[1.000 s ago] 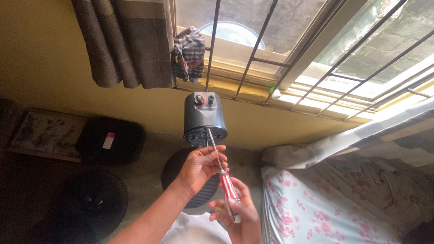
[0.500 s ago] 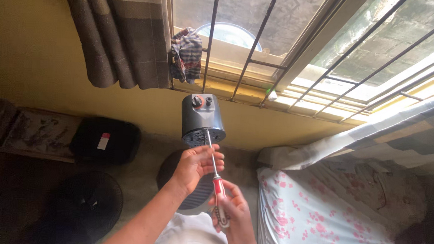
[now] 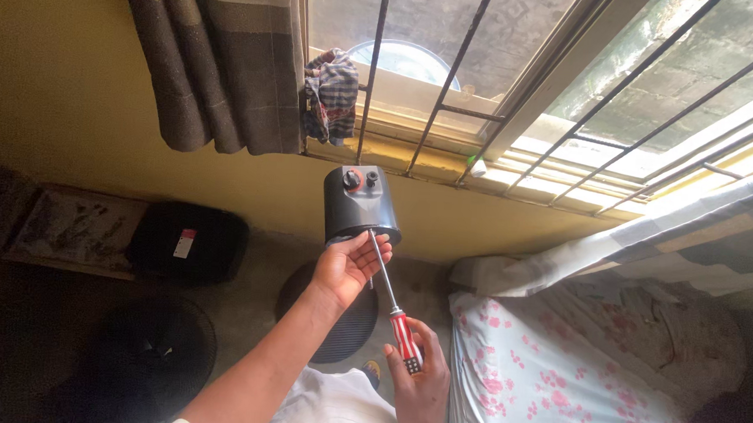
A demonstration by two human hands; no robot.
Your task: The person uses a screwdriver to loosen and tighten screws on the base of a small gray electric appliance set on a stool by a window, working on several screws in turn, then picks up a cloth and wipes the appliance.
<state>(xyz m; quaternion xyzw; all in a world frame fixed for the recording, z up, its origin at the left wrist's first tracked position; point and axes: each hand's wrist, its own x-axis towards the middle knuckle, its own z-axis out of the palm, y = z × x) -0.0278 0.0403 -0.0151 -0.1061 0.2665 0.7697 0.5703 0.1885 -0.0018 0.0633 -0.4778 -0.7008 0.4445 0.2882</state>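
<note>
Left hand (image 3: pixel 346 268) grips the dark motor housing (image 3: pixel 360 204) beneath the window bars (image 3: pixel 450 71); right hand (image 3: pixel 418 376) clasps the screwdriver (image 3: pixel 393 309), now drawn lower, open floor (image 3: pixel 255 274) below.

Dark grey cylindrical housing (image 3: pixel 360 206), topped by one red knob (image 3: pixel 352 181) and one black knob (image 3: pixel 372 177). Red-and-white striped handle on the screwdriver (image 3: pixel 395 318), silver shaft. Grey and brown banded curtain (image 3: pixel 218 56). Blue, white and dark checked cloth (image 3: pixel 329 95) on black window bars (image 3: pixel 450 71). Mustard-yellow wall (image 3: pixel 60 96). White bedsheet (image 3: pixel 547 380) with pink flower print. Black bag (image 3: pixel 187 244) with small red-and-white tag. Black round base (image 3: pixel 346 329) on grey floor.
</note>
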